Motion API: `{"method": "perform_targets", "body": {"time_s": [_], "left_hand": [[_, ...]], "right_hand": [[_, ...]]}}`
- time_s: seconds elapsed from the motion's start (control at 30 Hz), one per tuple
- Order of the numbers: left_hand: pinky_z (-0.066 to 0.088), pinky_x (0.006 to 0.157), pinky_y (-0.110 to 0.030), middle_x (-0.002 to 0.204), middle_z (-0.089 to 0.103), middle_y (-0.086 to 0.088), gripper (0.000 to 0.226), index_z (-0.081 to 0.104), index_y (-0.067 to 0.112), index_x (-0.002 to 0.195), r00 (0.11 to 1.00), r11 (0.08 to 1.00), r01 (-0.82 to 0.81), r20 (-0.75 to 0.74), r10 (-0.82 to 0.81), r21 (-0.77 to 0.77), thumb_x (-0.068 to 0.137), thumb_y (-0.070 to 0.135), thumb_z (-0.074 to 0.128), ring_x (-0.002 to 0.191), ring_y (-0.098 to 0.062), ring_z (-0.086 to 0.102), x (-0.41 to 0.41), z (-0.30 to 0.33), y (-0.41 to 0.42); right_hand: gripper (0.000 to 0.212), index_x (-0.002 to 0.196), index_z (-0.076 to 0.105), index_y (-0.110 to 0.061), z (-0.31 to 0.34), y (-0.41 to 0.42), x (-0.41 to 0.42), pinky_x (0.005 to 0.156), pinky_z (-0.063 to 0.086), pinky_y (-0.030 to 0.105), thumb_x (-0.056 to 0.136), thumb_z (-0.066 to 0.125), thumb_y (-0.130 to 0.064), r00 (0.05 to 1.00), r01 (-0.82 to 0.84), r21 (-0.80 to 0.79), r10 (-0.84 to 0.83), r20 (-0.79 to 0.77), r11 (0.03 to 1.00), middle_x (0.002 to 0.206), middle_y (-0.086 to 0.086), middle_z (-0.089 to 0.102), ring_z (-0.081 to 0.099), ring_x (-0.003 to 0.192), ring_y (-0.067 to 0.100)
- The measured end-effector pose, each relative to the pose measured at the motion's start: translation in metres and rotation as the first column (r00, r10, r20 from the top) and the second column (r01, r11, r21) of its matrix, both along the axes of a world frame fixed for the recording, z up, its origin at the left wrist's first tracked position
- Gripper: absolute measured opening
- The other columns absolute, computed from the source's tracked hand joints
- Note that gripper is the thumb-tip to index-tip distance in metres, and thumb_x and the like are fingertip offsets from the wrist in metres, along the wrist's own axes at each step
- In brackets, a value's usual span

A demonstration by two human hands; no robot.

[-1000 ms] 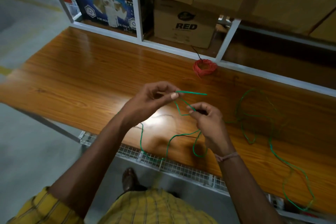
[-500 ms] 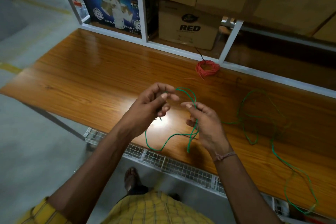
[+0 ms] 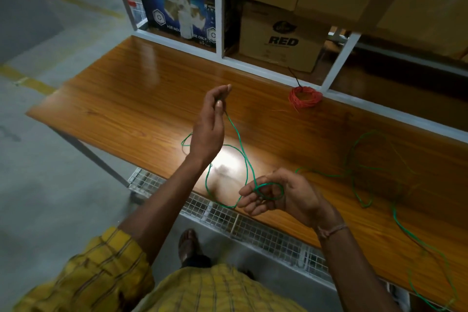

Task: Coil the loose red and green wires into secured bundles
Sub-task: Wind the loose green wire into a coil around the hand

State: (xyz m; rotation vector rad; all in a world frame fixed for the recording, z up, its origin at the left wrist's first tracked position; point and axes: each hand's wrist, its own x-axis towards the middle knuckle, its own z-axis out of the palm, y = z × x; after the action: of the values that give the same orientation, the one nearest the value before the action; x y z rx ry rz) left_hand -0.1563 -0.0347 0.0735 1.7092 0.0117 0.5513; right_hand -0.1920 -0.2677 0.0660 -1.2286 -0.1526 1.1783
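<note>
Your left hand (image 3: 209, 132) pinches the green wire (image 3: 240, 149) near its end, raised to keep the run taut. Your right hand (image 3: 281, 195) curls its fingers round the first small loop, apparently sizing the coil. The rest trails slack across the bench (image 3: 126, 99). The red coil (image 3: 305, 97) lies tied by the rack, whose bays hold cartons (image 3: 281, 38)

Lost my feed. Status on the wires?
Left hand pinches green wire end, raised. Right hand holds small loop. Red coil bundled. Nothing blocking.

Green wire (image 3: 243, 157) far end cut off lower right; left hand (image 3: 210, 126) fingertips blurred.
</note>
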Motion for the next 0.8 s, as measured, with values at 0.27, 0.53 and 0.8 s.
{"method": "perform_targets", "body": {"time_s": [0.27,0.53,0.8], "left_hand": [[0.048,0.115,-0.046,0.146,0.061,-0.014,0.036,0.049,-0.004,0.146,0.908,0.914,-0.392,0.203,0.367,0.103,0.113,-0.001,0.032,0.138,-0.027,0.058,0.017,0.025,0.044],[0.034,0.124,-0.026,0.153,0.058,-0.010,0.041,0.053,0.007,0.147,0.951,0.870,-0.308,0.117,0.285,0.384,0.110,-0.002,0.037,0.154,-0.017,0.042,0.015,-0.011,0.042],[0.042,0.099,-0.033,0.127,0.064,-0.024,0.039,0.067,0.004,0.118,0.966,0.793,-0.082,-0.146,0.211,0.604,0.092,-0.009,0.040,0.139,-0.038,0.054,0.009,-0.062,0.049]], "right_hand": [[0.059,0.088,0.076,-0.001,-0.010,-0.015,0.011,0.060,0.053,0.030,0.106,0.035,-0.040,0.993,0.044,-0.474,0.013,0.117,0.879,0.083,0.025,0.077,0.068,0.059,0.026],[0.052,0.066,0.050,-0.011,-0.028,-0.024,0.009,0.060,0.031,0.030,0.098,0.058,-0.051,0.693,0.313,-0.328,0.022,0.721,0.891,0.059,-0.013,0.044,0.039,0.057,0.003],[0.043,0.073,0.070,-0.011,-0.022,-0.026,0.005,0.081,0.046,0.025,0.104,0.049,-0.033,0.663,0.445,-0.018,-0.316,0.678,0.895,0.080,0.007,0.064,0.060,0.082,0.014]]}}
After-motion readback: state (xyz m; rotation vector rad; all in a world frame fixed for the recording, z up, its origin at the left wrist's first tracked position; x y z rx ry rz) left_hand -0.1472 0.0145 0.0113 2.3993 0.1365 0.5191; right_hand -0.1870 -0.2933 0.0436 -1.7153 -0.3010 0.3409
